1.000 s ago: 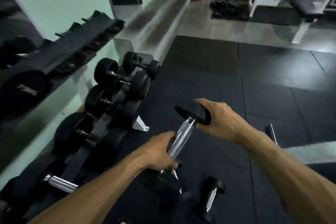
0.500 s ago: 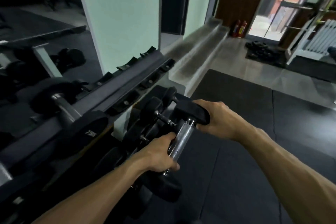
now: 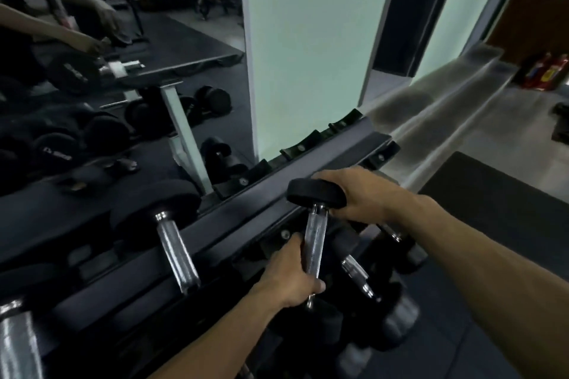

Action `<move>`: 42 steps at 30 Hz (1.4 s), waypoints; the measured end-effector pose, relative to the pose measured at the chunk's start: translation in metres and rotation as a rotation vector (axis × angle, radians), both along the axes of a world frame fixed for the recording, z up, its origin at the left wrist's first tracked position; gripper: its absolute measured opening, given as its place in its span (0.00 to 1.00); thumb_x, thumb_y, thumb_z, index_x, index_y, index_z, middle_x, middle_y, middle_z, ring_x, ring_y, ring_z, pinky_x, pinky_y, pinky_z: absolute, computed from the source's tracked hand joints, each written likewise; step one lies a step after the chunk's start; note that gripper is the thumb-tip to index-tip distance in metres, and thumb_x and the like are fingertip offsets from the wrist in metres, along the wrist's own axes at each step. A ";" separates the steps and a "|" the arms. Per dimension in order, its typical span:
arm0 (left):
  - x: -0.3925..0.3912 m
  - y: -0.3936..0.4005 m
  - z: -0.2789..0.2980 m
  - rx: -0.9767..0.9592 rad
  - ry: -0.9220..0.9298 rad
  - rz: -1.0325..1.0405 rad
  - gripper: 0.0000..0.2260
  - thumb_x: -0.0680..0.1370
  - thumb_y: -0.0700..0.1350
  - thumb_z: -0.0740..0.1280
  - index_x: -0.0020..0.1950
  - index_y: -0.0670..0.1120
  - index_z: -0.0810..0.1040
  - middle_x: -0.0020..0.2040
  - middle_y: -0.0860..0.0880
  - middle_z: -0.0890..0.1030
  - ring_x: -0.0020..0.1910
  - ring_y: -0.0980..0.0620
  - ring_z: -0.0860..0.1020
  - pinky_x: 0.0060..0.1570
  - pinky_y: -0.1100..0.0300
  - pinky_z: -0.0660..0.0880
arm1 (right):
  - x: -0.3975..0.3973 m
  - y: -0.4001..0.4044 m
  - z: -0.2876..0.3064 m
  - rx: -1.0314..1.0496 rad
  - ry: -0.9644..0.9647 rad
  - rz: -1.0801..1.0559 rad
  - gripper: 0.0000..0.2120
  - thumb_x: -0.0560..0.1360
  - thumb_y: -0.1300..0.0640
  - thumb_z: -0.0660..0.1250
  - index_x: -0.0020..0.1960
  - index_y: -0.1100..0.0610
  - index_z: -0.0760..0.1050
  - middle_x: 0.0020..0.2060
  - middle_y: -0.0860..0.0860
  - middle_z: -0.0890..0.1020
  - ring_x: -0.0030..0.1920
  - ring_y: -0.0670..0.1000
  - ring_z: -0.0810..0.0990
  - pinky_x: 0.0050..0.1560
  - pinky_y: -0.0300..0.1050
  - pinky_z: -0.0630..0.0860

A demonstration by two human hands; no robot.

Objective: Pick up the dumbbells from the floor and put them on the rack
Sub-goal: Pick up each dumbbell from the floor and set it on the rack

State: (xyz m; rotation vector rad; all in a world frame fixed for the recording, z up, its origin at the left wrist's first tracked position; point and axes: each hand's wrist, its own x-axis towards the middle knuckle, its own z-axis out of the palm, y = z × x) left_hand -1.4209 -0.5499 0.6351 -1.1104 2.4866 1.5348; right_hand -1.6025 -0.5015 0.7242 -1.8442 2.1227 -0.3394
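Holding one dumbbell point(image 3: 315, 224) in both hands, a person stands at a tiered rack point(image 3: 277, 181) against a mirrored wall. The left hand point(image 3: 292, 277) is wrapped around the lower part of the knurled steel handle. The right hand point(image 3: 360, 194) cups the far side of the upper black head, fingers curled over its edge. The dumbbell hangs nearly upright in the air, its upper head level with the rack's top rail, its lower head hidden below the left hand.

Judging progress: this dumbbell is off the floor but not yet seated, so the lift is done and the placing is left. Another dumbbell point(image 3: 166, 224) already rests on the top tier to the left, and more sit on a lower tier point(image 3: 369, 271) just right of the hands. Whether any remain on the floor cannot be told from this view.

For room to move: the top tier has paired black cradles point(image 3: 298, 148), and those directly behind the held dumbbell and farther right look vacant. The front rail lies between the hands and those cradles, so the weight likely must clear that edge and be tipped level before it can settle. The resting dumbbell to the left is near, leaving less slack on that side. To the right, open dark floor mat point(image 3: 492, 194) gives free space.
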 end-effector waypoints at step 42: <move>0.006 -0.052 0.041 -0.399 -0.064 0.081 0.21 0.77 0.54 0.66 0.69 0.53 0.67 0.62 0.51 0.75 0.60 0.52 0.75 0.54 0.57 0.74 | -0.009 -0.076 0.026 0.095 0.197 -0.111 0.26 0.78 0.51 0.63 0.74 0.52 0.63 0.68 0.55 0.72 0.67 0.56 0.72 0.65 0.53 0.71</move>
